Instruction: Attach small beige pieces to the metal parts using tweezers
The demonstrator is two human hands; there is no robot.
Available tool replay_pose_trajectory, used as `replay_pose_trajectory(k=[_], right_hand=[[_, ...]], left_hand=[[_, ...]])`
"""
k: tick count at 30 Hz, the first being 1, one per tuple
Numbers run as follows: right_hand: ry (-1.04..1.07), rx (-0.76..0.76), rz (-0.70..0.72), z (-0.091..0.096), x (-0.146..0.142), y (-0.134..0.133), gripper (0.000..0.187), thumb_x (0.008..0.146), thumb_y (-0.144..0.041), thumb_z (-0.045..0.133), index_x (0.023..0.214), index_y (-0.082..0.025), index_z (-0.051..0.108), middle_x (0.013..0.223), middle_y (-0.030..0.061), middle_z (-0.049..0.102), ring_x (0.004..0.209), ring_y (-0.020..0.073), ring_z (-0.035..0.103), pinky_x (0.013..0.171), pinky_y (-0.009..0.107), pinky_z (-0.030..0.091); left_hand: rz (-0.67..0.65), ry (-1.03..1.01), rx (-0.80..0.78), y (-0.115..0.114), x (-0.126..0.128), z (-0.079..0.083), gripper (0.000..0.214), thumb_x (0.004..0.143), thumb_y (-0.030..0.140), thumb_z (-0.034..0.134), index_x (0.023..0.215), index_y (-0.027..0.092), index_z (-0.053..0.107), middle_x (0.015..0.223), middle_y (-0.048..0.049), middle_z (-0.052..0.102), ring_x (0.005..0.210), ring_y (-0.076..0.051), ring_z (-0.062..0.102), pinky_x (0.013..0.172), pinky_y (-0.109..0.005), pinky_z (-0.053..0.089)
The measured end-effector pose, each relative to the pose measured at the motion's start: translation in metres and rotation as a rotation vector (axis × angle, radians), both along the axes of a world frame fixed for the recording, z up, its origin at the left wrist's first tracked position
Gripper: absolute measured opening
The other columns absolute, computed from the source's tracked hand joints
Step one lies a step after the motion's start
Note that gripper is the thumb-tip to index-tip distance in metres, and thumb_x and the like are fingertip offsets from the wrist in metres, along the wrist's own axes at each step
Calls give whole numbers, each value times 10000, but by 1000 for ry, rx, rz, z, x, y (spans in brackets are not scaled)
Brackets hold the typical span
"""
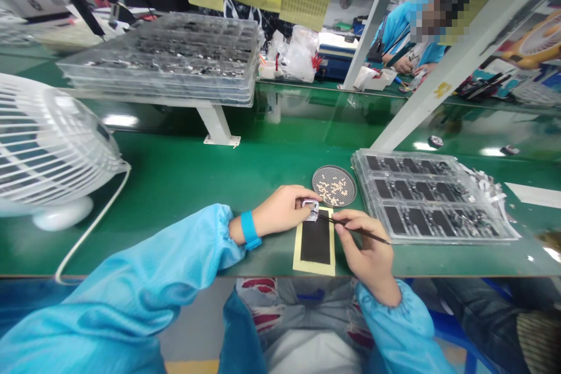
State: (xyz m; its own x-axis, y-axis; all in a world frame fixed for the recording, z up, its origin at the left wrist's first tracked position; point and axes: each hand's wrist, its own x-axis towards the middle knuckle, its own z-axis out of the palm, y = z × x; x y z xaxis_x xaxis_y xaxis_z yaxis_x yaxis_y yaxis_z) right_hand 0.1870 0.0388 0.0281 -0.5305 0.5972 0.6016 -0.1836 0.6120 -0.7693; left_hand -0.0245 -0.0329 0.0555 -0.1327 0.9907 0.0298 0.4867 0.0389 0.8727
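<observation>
My left hand (283, 209) is closed in a pinch on a small silvery metal part (311, 208), held at the top edge of a black pad with a yellow border (315, 242). My right hand (366, 245) grips thin dark tweezers (355, 229) whose tip reaches the metal part. A round dark mesh dish (334, 185) holding several tiny pale pieces sits just behind the hands. Both arms wear light blue sleeves, and a blue band circles my left wrist.
A clear tray of black parts (432, 196) lies to the right on the green bench (184, 175). A white fan (48, 149) stands at the left. Stacked clear trays (175, 58) rest on a raised shelf. Another person in blue (407, 35) works beyond the white frame post (442, 64).
</observation>
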Motion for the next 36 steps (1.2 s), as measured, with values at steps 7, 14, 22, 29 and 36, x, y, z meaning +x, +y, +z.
replay_pose_trajectory(k=[7, 14, 22, 29, 36], right_hand=[[-47, -89, 42, -2, 1, 3, 182, 906, -88, 639, 1005, -213, 553, 1059, 84, 677, 1038, 224, 664, 904, 444, 562], [-21, -306, 116, 2, -1, 8, 158, 916, -137, 657, 936, -209, 518, 970, 58, 722, 946, 176, 704, 845, 336, 585], [-50, -382, 140, 5, 0, 10, 180, 904, -198, 688, 892, -202, 509, 932, 67, 737, 907, 185, 722, 807, 332, 600], [25, -410, 155, 5, -1, 8, 170, 918, -236, 684, 928, -204, 518, 951, 61, 722, 930, 182, 706, 842, 328, 570], [83, -464, 104, 42, 57, -7, 328, 1067, -361, 328, 1201, -202, 582, 575, -13, 562, 519, 162, 549, 525, 287, 466]], left_hand=[[-91, 97, 105, -3, 2, 6, 363, 871, 134, 531, 1149, 246, 735, 914, -33, 652, 719, -134, 552, 665, -255, 419], [-126, 132, 119, -4, -2, 13, 349, 895, 150, 530, 1161, 254, 730, 895, -20, 645, 729, -134, 542, 672, -252, 413], [-80, 67, 48, 0, -8, 6, 304, 855, 163, 572, 1093, 228, 749, 958, -25, 701, 767, -149, 596, 699, -258, 443], [-24, -166, -67, 4, -11, 4, 325, 840, 205, 575, 1133, 174, 711, 936, -46, 713, 744, -155, 622, 677, -260, 495], [-45, -431, -171, 4, -1, 13, 407, 815, 326, 702, 1169, 141, 625, 840, -36, 680, 636, -125, 603, 592, -239, 523]])
